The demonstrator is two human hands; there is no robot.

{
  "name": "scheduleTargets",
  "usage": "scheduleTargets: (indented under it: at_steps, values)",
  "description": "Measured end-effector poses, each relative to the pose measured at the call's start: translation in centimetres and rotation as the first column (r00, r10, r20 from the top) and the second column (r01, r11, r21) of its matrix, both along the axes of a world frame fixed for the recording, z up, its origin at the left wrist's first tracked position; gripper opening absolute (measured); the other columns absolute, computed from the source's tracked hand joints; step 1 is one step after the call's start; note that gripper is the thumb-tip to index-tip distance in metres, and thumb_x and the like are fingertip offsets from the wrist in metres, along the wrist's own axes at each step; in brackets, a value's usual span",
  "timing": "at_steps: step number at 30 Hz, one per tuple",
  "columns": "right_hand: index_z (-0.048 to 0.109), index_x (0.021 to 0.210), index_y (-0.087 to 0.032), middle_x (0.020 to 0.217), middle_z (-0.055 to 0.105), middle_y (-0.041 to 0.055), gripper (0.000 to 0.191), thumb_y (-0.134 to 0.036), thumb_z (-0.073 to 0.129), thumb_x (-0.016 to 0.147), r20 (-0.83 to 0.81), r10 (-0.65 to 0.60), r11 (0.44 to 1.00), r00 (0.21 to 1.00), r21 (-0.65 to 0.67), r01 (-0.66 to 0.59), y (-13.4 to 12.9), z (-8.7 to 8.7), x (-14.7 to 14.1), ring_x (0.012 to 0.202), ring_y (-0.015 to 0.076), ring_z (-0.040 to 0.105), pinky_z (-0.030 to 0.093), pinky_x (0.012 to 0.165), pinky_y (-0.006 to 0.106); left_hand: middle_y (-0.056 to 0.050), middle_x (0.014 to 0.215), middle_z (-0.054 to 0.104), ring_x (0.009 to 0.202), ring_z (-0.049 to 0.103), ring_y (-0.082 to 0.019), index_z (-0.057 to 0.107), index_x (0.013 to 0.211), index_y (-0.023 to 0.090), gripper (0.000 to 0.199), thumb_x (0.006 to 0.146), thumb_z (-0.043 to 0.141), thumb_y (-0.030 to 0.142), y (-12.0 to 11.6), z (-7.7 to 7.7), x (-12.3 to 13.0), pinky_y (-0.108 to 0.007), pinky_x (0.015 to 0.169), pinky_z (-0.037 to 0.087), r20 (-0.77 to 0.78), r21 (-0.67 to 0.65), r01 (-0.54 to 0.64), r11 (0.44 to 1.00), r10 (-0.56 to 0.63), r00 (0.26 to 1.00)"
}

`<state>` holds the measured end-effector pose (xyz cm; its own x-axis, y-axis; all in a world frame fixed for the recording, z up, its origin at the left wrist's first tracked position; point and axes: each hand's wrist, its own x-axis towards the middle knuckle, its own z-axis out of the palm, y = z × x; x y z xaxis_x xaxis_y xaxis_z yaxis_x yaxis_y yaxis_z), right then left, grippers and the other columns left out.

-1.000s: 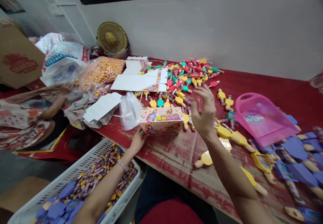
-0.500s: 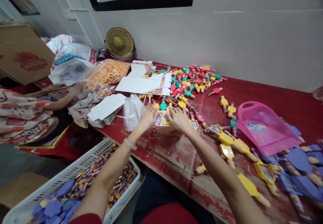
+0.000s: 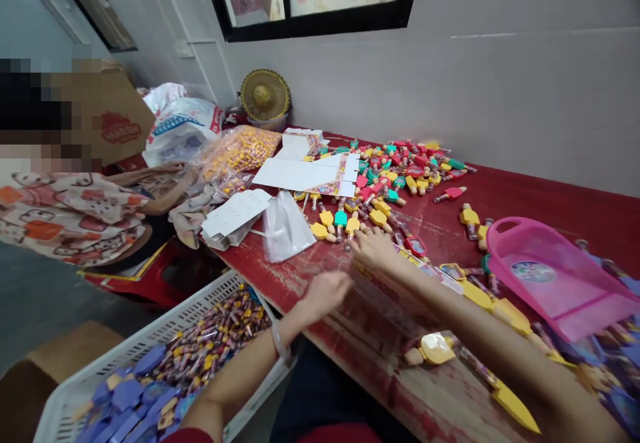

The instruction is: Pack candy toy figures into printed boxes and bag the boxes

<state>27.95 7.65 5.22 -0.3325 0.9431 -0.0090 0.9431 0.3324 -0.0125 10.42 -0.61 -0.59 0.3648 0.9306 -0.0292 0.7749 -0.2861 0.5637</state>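
Observation:
My left hand (image 3: 327, 294) hovers near the front edge of the worn red table, fingers curled; what they hold, if anything, is hidden. Farther right, my right hand (image 3: 373, 250) has bent fingers at the left end of a smeared, see-through-looking shape (image 3: 383, 300) on the tabletop. Part of a printed strip (image 3: 433, 266), pink and yellow, shows behind my right forearm, which hides the rest. Just beyond my hands lie paddle-shaped toys with candy-filled tubes, one of them a teal toy (image 3: 341, 218). Nearer me is a yellow toy (image 3: 437, 348).
A pink scoop (image 3: 565, 276) stands at right beside purple toys. Flat white cartons (image 3: 295, 173) and clear bags (image 3: 287, 230) lie at left. Below the table edge is a white basket (image 3: 150, 326) of candy tubes and purple toys. A co-worker (image 3: 75, 216) sits at left.
Both hands were on top of a small printed box; it no longer shows plainly. My left hand has drawn back toward me and curled. The view has turned left.

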Motion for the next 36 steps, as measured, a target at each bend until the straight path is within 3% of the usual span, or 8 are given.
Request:
scheduleTargets:
  at_steps: [3, 8, 17, 20, 24, 27, 32, 36]
  values:
    - [0.070, 0.115, -0.016, 0.124, 0.067, 0.0155, 0.053, -0.052, 0.034, 0.107, -0.059, 0.224, 0.974, 0.973, -0.007, -0.225, -1.6, -0.6, 0.4, 0.120, 0.0317, 0.053, 0.040, 0.102, 0.045, -0.016, 0.133, 0.065, 0.123, 0.059, -0.026, 0.063, 0.129, 0.016, 0.040, 0.099, 0.037, 0.018, 6.6, -1.2, -5.6, -0.040, 0.107, 0.044, -0.137, 0.145, -0.377, 0.915, 0.396, 0.908]
    - [0.072, 0.115, -0.017, 0.112, 0.070, 0.0135, 0.049, -0.054, 0.041, 0.105, -0.174, 0.351, 0.935, 0.920, 0.018, -0.353, -3.3, -1.0, 0.2, 0.115, 0.0298, 0.054, 0.042, 0.101, 0.043, -0.028, 0.112, 0.068, 0.118, 0.055, -0.041, 0.070, 0.096, 0.008, 0.022, 0.086, 0.053, 0.017, 12.3, -0.2, -11.7, -0.057, 0.099, 0.041, -0.269, 0.142, -0.416, 0.898, 0.440, 0.857]
    - [0.033, 0.155, -0.011, 0.154, 0.041, 0.0222, 0.071, -0.033, 0.059, 0.093, -0.532, 0.118, 0.975, 0.838, 0.223, 0.004, -1.6, -0.5, -1.1, 0.142, 0.0331, 0.041, 0.040, 0.113, 0.049, -0.009, 0.065, 0.063, 0.072, 0.058, -0.022, 0.064, 0.065, 0.014, 0.028, 0.086, 0.053, 0.029, 20.1, 10.7, -3.9, -0.034, 0.073, 0.044, -0.215, 0.028, -0.097, 0.995, 0.100, 0.971]
    - [0.024, 0.159, -0.008, 0.154, 0.042, 0.0244, 0.087, -0.027, 0.066, 0.085, -0.609, 0.119, 0.927, 0.784, 0.352, 0.132, -0.5, 2.7, -2.3, 0.144, 0.0367, 0.038, 0.040, 0.113, 0.053, -0.001, 0.052, 0.051, 0.056, 0.048, -0.015, 0.059, 0.058, 0.016, 0.028, 0.081, 0.061, 0.032, 19.6, 15.4, 0.1, -0.028, 0.060, 0.041, -0.154, -0.053, 0.054, 0.997, -0.062, 0.986]
    - [0.044, 0.151, -0.010, 0.124, 0.069, 0.0179, 0.071, -0.007, 0.052, 0.080, -0.749, 0.038, 0.936, 0.662, 0.259, 0.240, 0.5, 7.7, -0.6, 0.112, 0.0314, 0.066, 0.053, 0.096, 0.046, -0.004, 0.066, 0.061, 0.061, 0.054, -0.013, 0.065, 0.073, 0.015, 0.037, 0.092, 0.051, 0.044, 15.4, 19.7, 3.1, -0.027, 0.061, 0.046, 0.159, -0.078, 0.257, 0.963, -0.243, 0.957]
    - [0.069, 0.127, -0.017, 0.109, 0.076, 0.0088, 0.051, -0.009, 0.050, 0.081, -0.812, 0.129, 0.920, 0.568, 0.312, 0.237, -0.5, 10.2, 3.0, 0.094, 0.0247, 0.072, 0.056, 0.087, 0.038, -0.010, 0.096, 0.071, 0.083, 0.065, -0.016, 0.067, 0.099, 0.016, 0.037, 0.092, 0.056, 0.051, 11.6, 20.0, 3.7, -0.028, 0.074, 0.052, 0.442, 0.080, 0.335, 0.939, -0.335, 0.832]
    - [0.078, 0.104, -0.022, 0.095, 0.078, 0.0028, 0.027, -0.018, 0.057, 0.086, -0.762, 0.299, 0.848, 0.575, 0.488, 0.205, -5.6, 14.3, 7.9, 0.084, 0.0205, 0.072, 0.056, 0.077, 0.032, -0.005, 0.084, 0.069, 0.078, 0.062, -0.016, 0.063, 0.084, 0.017, 0.020, 0.091, 0.064, 0.036, 7.7, 18.4, 4.0, -0.031, 0.076, 0.050, 0.364, 0.354, 0.131, 0.926, -0.265, 0.893]
    - [0.079, 0.101, -0.026, 0.094, 0.078, 0.0007, 0.019, -0.020, 0.065, 0.089, -0.752, 0.347, 0.806, 0.560, 0.544, 0.231, -9.7, 17.6, 9.5, 0.083, 0.0174, 0.072, 0.055, 0.074, 0.029, -0.009, 0.107, 0.069, 0.098, 0.064, -0.019, 0.058, 0.104, 0.017, 0.022, 0.097, 0.055, 0.038, 5.8, 19.9, 4.9, -0.034, 0.089, 0.050, 0.468, 0.532, 0.060, 0.845, -0.352, 0.810]
